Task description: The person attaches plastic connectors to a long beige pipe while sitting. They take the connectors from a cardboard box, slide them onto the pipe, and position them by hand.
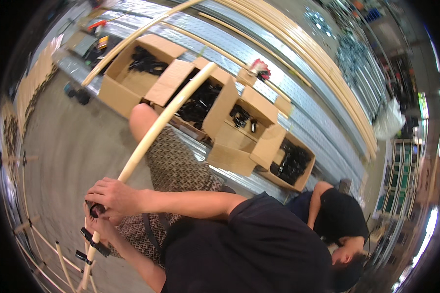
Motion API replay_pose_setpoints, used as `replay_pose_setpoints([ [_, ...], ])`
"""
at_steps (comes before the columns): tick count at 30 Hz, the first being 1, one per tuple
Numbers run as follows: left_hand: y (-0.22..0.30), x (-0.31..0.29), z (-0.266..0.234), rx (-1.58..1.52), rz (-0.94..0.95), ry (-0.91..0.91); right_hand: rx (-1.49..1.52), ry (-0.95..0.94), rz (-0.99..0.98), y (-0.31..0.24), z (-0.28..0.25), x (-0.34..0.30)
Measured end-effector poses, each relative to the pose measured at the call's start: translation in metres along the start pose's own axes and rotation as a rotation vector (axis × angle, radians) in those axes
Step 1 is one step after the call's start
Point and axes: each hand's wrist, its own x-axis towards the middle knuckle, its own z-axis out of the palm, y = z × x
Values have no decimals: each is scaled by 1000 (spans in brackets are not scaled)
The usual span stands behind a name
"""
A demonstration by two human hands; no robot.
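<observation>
A long cream pipe slants across my lap, from above the boxes down to the lower left. My right hand is closed over the pipe, its fingertips at a small black pipe joint. Just below, my left hand is closed around the same joint, against the pipe; the fingers partly hide it. Lower down the pipe sit another black joint and a further black joint. Patterned trousers cover my bent leg beneath the pipe.
Several open cardboard boxes with black parts stand on long metal sections. More cream pipes lie behind them. A pipe frame stands at lower left. Another person in black bends close by on the right.
</observation>
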Motion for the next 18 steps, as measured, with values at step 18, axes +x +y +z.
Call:
replay_pose_setpoints([
  [18, 27, 18, 8, 261, -154, 158, -443, 1126, 1919, 51, -421, -628],
])
